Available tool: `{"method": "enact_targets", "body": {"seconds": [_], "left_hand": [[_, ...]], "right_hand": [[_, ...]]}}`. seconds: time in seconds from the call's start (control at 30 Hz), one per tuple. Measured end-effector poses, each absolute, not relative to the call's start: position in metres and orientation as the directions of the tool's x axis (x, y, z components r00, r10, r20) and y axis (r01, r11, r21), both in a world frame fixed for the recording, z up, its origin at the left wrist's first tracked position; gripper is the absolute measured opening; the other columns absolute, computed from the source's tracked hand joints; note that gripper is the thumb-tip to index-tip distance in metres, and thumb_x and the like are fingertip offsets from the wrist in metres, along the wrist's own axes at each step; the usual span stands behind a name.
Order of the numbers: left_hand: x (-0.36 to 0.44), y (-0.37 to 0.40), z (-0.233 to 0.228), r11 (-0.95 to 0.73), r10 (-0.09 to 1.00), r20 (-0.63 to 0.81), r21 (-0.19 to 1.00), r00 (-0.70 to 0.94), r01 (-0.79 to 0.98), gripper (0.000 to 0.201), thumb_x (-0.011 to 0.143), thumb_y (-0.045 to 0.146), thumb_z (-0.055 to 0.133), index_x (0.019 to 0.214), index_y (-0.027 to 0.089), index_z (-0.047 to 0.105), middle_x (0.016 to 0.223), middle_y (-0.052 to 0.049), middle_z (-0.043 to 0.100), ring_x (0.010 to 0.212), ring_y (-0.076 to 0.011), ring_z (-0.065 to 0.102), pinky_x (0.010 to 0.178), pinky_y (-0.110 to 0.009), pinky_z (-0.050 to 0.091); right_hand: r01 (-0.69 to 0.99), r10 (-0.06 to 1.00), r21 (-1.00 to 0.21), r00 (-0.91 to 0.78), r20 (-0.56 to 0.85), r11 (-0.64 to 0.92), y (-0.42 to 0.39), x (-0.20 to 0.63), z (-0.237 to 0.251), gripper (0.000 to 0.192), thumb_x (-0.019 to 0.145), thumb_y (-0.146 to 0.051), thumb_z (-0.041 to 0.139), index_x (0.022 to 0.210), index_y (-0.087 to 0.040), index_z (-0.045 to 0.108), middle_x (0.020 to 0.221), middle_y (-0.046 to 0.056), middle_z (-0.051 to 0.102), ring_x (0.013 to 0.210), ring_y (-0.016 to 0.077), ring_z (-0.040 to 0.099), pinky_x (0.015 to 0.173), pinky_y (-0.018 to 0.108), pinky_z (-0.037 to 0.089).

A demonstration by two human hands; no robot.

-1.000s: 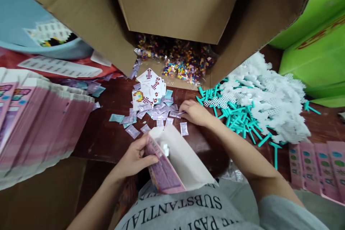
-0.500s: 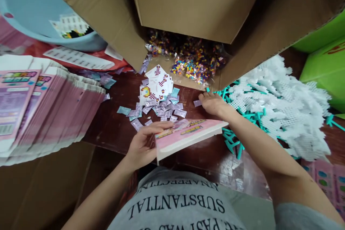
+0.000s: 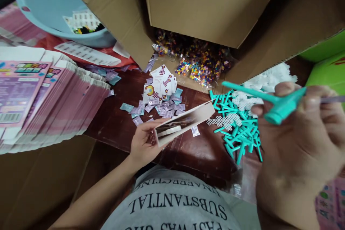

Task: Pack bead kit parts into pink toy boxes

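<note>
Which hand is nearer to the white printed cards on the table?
Left. The left hand, gripping an open box, is on the person's side of the cards; the right hand, holding a teal tool, is well to their right.

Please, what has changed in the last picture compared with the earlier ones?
The right hand, first at the sachets, then beside the pile of teal tools, has risen toward the camera, holding a T-shaped tool and a thin purple thing, perhaps a sachet. The left hand kept the box but turned its open side back into view. The printed cards and bead bags stayed.
</note>
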State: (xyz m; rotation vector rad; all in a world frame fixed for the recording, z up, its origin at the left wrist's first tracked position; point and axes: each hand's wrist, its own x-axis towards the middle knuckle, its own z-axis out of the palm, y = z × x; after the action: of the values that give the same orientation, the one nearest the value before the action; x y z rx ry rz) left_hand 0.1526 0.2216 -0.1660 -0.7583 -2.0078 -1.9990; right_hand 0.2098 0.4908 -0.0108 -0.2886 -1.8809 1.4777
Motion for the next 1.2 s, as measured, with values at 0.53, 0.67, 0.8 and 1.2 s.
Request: {"method": "enact_targets", "body": {"seconds": [0.53, 0.67, 0.8, 1.2], "left_hand": [[0.171, 0.242, -0.175, -0.014, 0.266, 0.497, 0.859, -0.826, 0.512, 0.052, 0.086, 0.014, 0.086, 0.128, 0.024, 0.057, 0.133, -0.011, 0.076, 0.12, -0.0272, 0.078, 0.102, -0.049, 0.067], [0.178, 0.243, -0.167, -0.003, 0.274, 0.404, 0.908, -0.873, 0.419, 0.049, 0.085, 0.021, 0.089, 0.125, 0.024, 0.062, 0.124, -0.008, 0.077, 0.109, -0.0245, 0.08, 0.094, -0.042, 0.067], [0.173, 0.24, -0.164, -0.01, 0.32, 0.231, 0.971, -0.919, 0.241, 0.05, 0.081, 0.031, 0.095, 0.119, 0.023, 0.064, 0.106, -0.003, 0.077, 0.093, -0.0204, 0.079, 0.081, -0.032, 0.066], [0.155, 0.239, -0.19, -0.232, 0.541, 0.403, 0.915, -0.738, 0.33, 0.093, 0.091, 0.027, 0.084, 0.165, 0.039, 0.029, 0.14, -0.009, 0.064, 0.116, -0.0222, 0.072, 0.092, -0.035, 0.065]], "right_hand": [[-0.132, 0.432, -0.964, -0.874, 0.224, 0.232, 0.45, 0.232, -0.03, 0.007, 0.11, -0.037, 0.055, 0.108, -0.033, 0.06, 0.106, 0.003, 0.065, 0.068, 0.0158, 0.059, 0.059, 0.035, 0.055], [-0.134, 0.156, -0.633, -0.912, 0.38, 0.762, 0.459, 0.21, -0.056, 0.02, 0.111, -0.041, 0.053, 0.116, -0.027, 0.067, 0.114, 0.01, 0.066, 0.105, 0.0255, 0.064, 0.089, 0.044, 0.057], [-0.228, -0.122, -0.306, -0.936, 0.33, 0.924, 0.473, 0.202, -0.045, 0.027, 0.11, -0.043, 0.055, 0.116, -0.026, 0.075, 0.109, 0.01, 0.07, 0.102, 0.0286, 0.06, 0.09, 0.048, 0.051], [-0.194, 0.074, -0.875, -0.965, 0.251, 0.443, 0.495, 0.258, -0.126, 0.045, 0.102, -0.034, 0.074, 0.145, -0.037, 0.06, 0.129, 0.003, 0.071, 0.111, 0.0213, 0.068, 0.094, 0.04, 0.058]]}}
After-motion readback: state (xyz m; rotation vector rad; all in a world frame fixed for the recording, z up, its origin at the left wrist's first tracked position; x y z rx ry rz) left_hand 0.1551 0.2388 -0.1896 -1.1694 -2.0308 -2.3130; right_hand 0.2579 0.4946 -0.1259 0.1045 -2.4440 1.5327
